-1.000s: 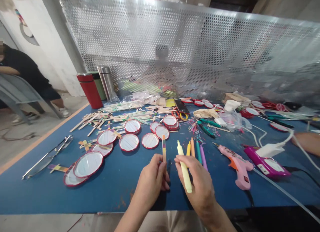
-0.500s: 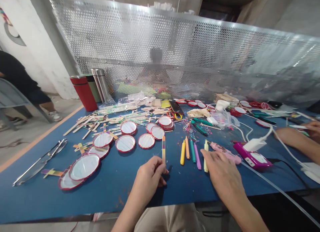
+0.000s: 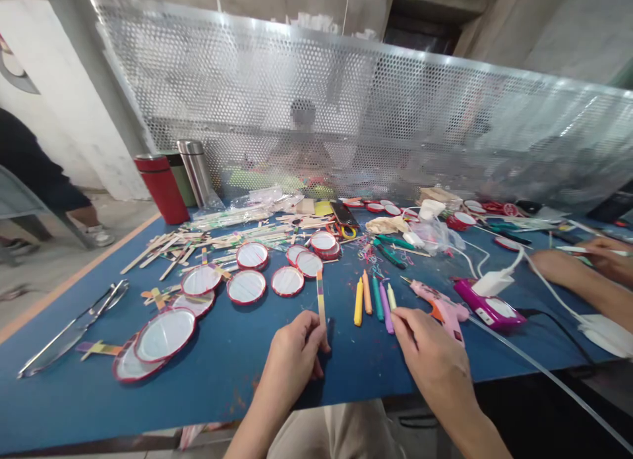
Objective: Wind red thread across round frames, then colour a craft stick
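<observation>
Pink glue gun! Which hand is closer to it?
Right. The right hand is just below the pink glue gun; the left hand is much farther away, off to its left.

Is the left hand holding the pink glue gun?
No, the left hand holds a striped wooden stick; the pink glue gun lies on the table.

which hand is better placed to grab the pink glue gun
Right, probably: the right hand looks empty and lies right beside the pink glue gun, while the left hand is pinching a striped wooden craft stick and sits farther away.
</observation>
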Motion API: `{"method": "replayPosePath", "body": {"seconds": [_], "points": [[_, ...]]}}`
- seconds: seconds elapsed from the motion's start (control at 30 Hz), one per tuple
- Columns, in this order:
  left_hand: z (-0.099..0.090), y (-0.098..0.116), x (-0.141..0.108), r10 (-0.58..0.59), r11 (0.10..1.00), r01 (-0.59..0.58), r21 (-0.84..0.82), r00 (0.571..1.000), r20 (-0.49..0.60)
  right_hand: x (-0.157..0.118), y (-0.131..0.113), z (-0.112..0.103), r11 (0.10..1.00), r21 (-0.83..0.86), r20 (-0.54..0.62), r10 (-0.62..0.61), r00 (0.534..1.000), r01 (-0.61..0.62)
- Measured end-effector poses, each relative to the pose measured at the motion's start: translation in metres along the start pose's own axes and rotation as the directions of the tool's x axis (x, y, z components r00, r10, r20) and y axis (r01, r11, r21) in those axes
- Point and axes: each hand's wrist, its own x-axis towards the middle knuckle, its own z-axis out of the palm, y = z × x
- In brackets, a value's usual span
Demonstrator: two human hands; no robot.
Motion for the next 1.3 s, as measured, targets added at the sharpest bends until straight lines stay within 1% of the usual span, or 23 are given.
{"method": "replayPosePath", "body": {"seconds": [0.07, 0.1, 0.13, 0.17, 0.2, 0.23, 0.3, 0.37, 0.43, 0.53, 0.63, 0.67, 0.7, 0.73, 0.8, 0.87, 0.93, 1.0, 1.07, 1.1, 1.17, 1.23, 1.3], "points": [[-0.001, -0.002, -0.001, 0.035, 0.999, -0.035, 0.009, 0.999, 0.022, -0.005, -0.013, 0.001, 0.964, 0.245, 0.031, 0.1, 0.995, -0.104], [-0.001, -0.002, -0.001, 0.046, 0.999, -0.047, 0.018, 0.998, 0.031, -0.007, -0.021, 0.002, 0.918, 0.358, 0.09, 0.146, 0.985, -0.168], [-0.001, -0.002, -0.001, 0.053, 0.998, -0.054, 0.028, 0.998, 0.035, -0.008, -0.031, 0.003, 0.857, 0.456, 0.168, 0.184, 0.968, -0.242], [-0.002, -0.002, -0.001, 0.057, 0.998, -0.058, 0.038, 0.998, 0.038, -0.009, -0.041, 0.003, 0.782, 0.533, 0.267, 0.205, 0.942, -0.322], [-0.002, -0.003, -0.001, 0.059, 0.997, -0.061, 0.046, 0.998, 0.038, -0.009, -0.051, 0.004, 0.695, 0.592, 0.376, 0.21, 0.902, -0.408], [-0.002, -0.003, -0.001, 0.061, 0.997, -0.063, 0.052, 0.997, 0.038, -0.008, -0.06, 0.005, 0.602, 0.631, 0.475, 0.2, 0.857, -0.49], [-0.002, -0.003, -0.001, 0.066, 0.996, -0.068, 0.059, 0.997, 0.039, -0.004, -0.075, 0.009, 0.44, 0.667, 0.594, 0.173, 0.786, -0.601], [-0.002, -0.003, 0.0, 0.057, 0.996, -0.06, 0.059, 0.997, 0.046, 0.002, -0.084, 0.013, 0.327, 0.685, 0.638, 0.164, 0.753, -0.651], [-0.003, -0.003, 0.0, 0.054, 0.996, -0.058, 0.07, 0.997, 0.051, 0.006, -0.087, 0.017, 0.261, 0.692, 0.654, 0.167, 0.738, -0.673], [-0.003, -0.003, 0.0, 0.054, 0.993, -0.059, 0.101, 0.997, 0.052, 0.01, -0.085, 0.019, 0.217, 0.685, 0.679, 0.154, 0.718, -0.695], [-0.003, -0.002, 0.0, 0.063, 0.986, -0.07, 0.148, 0.997, 0.053, 0.011, -0.082, 0.018, 0.213, 0.666, 0.702, 0.143, 0.697, -0.715], [-0.002, -0.003, 0.0, 0.07, 0.983, -0.078, 0.168, 0.996, 0.05, 0.011, -0.08, 0.017, 0.232, 0.656, 0.706, 0.149, 0.693, -0.718], [-0.002, -0.003, -0.001, 0.078, 0.979, -0.085, 0.185, 0.996, 0.044, 0.012, -0.077, 0.016, 0.271, 0.646, 0.698, 0.168, 0.696, -0.713], [-0.002, -0.004, -0.001, 0.087, 0.976, -0.092, 0.197, 0.996, 0.036, 0.013, -0.074, 0.015, 0.331, 0.634, 0.677, 0.199, 0.709, -0.699], [-0.001, -0.006, -0.001, 0.11, 0.971, -0.113, 0.209, 0.994, 0.023, 0.015, -0.065, 0.012, 0.485, 0.588, 0.602, 0.271, 0.751, -0.647], [-0.001, -0.007, -0.002, 0.181, 0.954, -0.178, 0.239, 0.983, 0.01, 0.018, -0.057, 0.011, 0.618, 0.506, 0.549, 0.306, 0.777, -0.601], [-0.001, -0.009, -0.004, 0.323, 0.902, -0.312, 0.299, 0.946, 0.015, 0.019, -0.05, 0.01, 0.687, 0.428, 0.568, 0.3, 0.766, -0.587], [0.0, -0.01, -0.005, 0.479, 0.814, -0.467, 0.345, 0.876, 0.053, 0.019, -0.047, 0.011, 0.71, 0.381, 0.608, 0.29, 0.739, -0.592], [0.001, -0.011, -0.005, 0.593, 0.721, -0.59, 0.363, 0.797, 0.117, 0.02, -0.047, 0.013, 0.701, 0.368, 0.644, 0.282, 0.711, -0.611], [0.002, -0.011, -0.005, 0.63, 0.678, -0.634, 0.371, 0.762, 0.149, 0.02, -0.047, 0.013, 0.69, 0.375, 0.659, 0.271, 0.702, -0.619], [0.004, -0.011, -0.005, 0.675, 0.604, -0.692, 0.395, 0.708, 0.208, 0.023, -0.048, 0.015, 0.668, 0.407, 0.682, 0.231, 0.694, -0.623], [0.004, -0.011, -0.005, 0.688, 0.555, -0.711, 0.432, 0.684, 0.242, 0.027, -0.049, 0.016, 0.667, 0.424, 0.695, 0.195, 0.692, -0.613], [0.004, -0.012, -0.004, 0.685, 0.538, -0.698, 0.472, 0.688, 0.237, 0.032, -0.051, 0.016, 0.745, 0.351, 0.703, 0.191, 0.685, -0.568]]}}
